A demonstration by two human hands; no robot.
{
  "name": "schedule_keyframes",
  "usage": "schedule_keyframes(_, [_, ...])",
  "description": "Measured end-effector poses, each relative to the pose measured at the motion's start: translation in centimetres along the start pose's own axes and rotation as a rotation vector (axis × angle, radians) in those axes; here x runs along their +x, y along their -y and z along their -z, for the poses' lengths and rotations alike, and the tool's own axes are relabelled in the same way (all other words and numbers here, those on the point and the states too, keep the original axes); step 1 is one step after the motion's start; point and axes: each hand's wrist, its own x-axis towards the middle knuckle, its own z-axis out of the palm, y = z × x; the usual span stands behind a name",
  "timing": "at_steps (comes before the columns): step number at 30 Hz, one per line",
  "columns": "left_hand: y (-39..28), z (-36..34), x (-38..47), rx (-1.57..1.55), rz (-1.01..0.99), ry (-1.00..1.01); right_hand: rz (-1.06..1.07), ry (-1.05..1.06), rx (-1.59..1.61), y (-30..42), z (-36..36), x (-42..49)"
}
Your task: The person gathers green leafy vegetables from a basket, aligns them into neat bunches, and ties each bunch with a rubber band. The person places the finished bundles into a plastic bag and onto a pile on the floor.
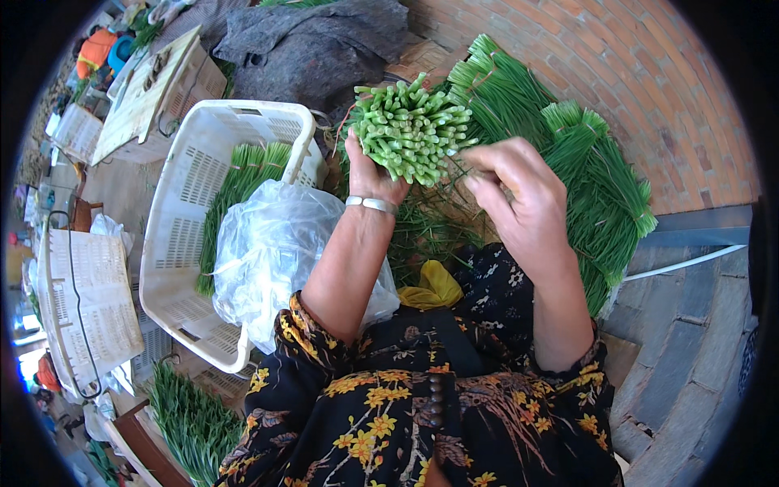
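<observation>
My left hand, with a silver bangle at its wrist, holds a thick bundle of green stalks from below and the left, their cut ends facing up at me. A thin reddish tie hangs at the bundle's left side. Close by on the right is my right hand, its thumb and index finger nearly together beside the stalk ends; a thin green blade shows near the fingertips, and I cannot tell whether they pinch it. Loose green blades lie beneath the hands. Tied bundles of green leaves are piled at the right.
A white plastic crate on the left holds more tied bundles, with clear plastic bags over its near side. A grey cloth lies ahead, a brick wall stands right. Other crates and people are farther left.
</observation>
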Motion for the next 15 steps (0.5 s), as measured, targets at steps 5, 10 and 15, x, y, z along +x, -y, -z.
schedule_keyframes(5, [0.2, 0.1, 0.0, 0.026, 0.038, 0.102, 0.075, -0.069, -0.155, -0.8, -1.7, 1.2])
schedule_keyframes(10, [0.1, 0.3, -0.2, 0.053, 0.009, 0.02, 0.161, -0.13, -0.199, -1.6, -2.0, 0.7])
schedule_keyframes(15, [0.3, 0.4, -0.2, 0.021, 0.024, 0.026, 0.349, -0.144, -0.35, -2.2, -2.7, 0.7])
